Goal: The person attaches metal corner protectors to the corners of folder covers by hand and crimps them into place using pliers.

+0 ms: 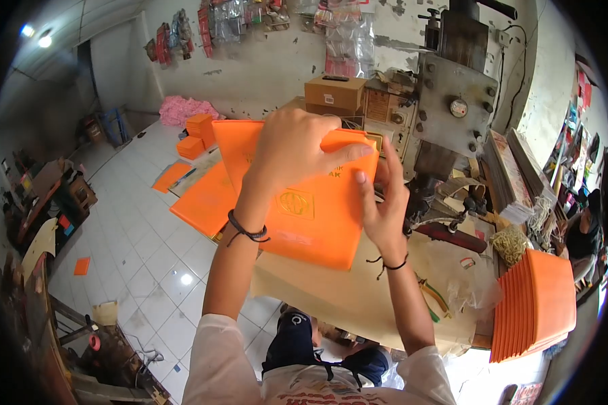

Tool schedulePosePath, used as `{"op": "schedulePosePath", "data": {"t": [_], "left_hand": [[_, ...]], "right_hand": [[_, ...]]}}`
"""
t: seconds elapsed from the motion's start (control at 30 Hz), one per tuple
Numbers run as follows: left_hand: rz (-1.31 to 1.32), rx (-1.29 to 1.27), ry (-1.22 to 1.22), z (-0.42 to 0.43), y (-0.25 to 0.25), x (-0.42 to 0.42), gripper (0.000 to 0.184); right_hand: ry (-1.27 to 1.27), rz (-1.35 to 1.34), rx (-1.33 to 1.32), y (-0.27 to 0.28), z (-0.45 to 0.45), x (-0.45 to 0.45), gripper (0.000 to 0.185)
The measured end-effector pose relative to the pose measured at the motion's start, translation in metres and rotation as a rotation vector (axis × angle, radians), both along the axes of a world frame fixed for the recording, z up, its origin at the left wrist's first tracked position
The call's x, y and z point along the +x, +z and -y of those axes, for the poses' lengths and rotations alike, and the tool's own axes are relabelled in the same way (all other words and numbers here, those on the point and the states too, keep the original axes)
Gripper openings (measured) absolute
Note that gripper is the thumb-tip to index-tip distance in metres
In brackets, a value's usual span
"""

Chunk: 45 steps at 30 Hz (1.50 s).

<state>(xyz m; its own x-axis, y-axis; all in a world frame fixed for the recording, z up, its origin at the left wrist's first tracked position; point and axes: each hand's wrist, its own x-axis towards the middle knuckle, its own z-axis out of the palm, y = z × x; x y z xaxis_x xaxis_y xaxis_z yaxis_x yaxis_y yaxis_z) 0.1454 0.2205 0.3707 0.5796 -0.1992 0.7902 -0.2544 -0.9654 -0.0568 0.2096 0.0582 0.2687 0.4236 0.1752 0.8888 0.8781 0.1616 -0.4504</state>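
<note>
The left hand (pixel 294 148) grasps the orange folder (pixel 317 233) by its far edge, thumb across the front. The right hand (pixel 385 209) is loosely open at the folder's right edge, fingers extended, thumb beside it. The folder is above the tan worktable (pixel 331 290), left of the orange stack (pixel 537 304).

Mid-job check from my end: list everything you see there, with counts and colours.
Held folder: at least one, orange, between the hands
Tall stack: one, orange, table's right end
Flat folder: at least one, orange, left of the held folder
Small stacks: two, orange, farther left
Floor piece: one, orange, left
Pink bundle: one, pink, behind the small stacks
Box: one, brown, near wall
Machine: one, grey, back right
Table: one, tan, below
Left hand: one, bare, folder's top
Right hand: one, bare, folder's right edge
</note>
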Motion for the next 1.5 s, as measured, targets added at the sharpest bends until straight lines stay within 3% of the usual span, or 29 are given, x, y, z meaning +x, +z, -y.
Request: {"op": "schedulePosePath", "data": {"t": [0.23, 0.33, 0.47, 0.53, 0.63, 0.7, 0.8, 0.87, 0.93, 1.0, 1.1, 1.3, 1.4, 1.5], "left_hand": [[0.483, 0.048, 0.029, 0.005, -0.028, 0.018, 0.046], [0.53, 0.019, 0.016, 0.007, -0.034, 0.018, 0.04], [0.462, 0.015, 0.01, 0.005, -0.041, 0.008, 0.037], [0.482, 0.073, -0.042, -0.011, -0.048, 0.006, 0.042], [0.657, 0.12, 0.178, -0.038, -0.077, -0.015, 0.061], [0.748, -0.199, 0.196, -0.064, -0.124, -0.009, 0.065], [0.483, -1.016, -0.172, -0.066, -0.184, -0.02, 0.063], [0.142, -1.115, -0.11, -0.099, -0.247, -0.027, 0.047], [-0.024, -1.043, -0.057, -0.113, -0.298, -0.039, 0.033], [-0.201, -1.083, -0.123, -0.117, -0.327, -0.052, 0.036], [-0.18, -1.017, -0.051, -0.115, -0.326, -0.052, 0.045], [-0.1, -0.942, -0.066, -0.101, -0.313, -0.058, 0.057], [0.096, -1.071, -0.003, -0.094, -0.322, -0.057, 0.056], [0.149, -1.151, 0.074, -0.09, -0.319, -0.05, 0.055]], "right_hand": [[0.044, -0.003, 0.075, -0.064, -0.026, 0.005, 0.081], [0.058, -0.07, 0.101, -0.069, -0.027, 0.003, 0.073], [0.087, -0.207, -0.059, -0.059, -0.01, -0.015, 0.047], [0.14, -0.223, -0.032, -0.068, -0.009, -0.014, 0.034], [0.163, -0.372, -0.178, -0.109, 0.011, -0.022, 0.027], [0.172, -0.431, -0.254, -0.125, 0.021, -0.026, 0.026], [0.209, -0.517, -0.324, -0.135, 0.023, -0.031, 0.025], [0.207, -0.528, -0.424, -0.141, 0.024, -0.031, 0.026], [0.151, -0.528, -0.525, -0.149, 0.027, -0.03, 0.027], [0.119, -0.525, -0.552, -0.153, 0.026, -0.027, 0.027], [0.135, -0.557, -0.499, -0.156, 0.022, -0.028, 0.025], [0.034, -0.587, -0.748, -0.131, 0.031, -0.035, 0.025], [0.056, -0.426, -0.835, -0.126, 0.034, -0.038, 0.023], [0.204, -0.419, -0.595, -0.143, 0.026, -0.037, 0.029]]}}
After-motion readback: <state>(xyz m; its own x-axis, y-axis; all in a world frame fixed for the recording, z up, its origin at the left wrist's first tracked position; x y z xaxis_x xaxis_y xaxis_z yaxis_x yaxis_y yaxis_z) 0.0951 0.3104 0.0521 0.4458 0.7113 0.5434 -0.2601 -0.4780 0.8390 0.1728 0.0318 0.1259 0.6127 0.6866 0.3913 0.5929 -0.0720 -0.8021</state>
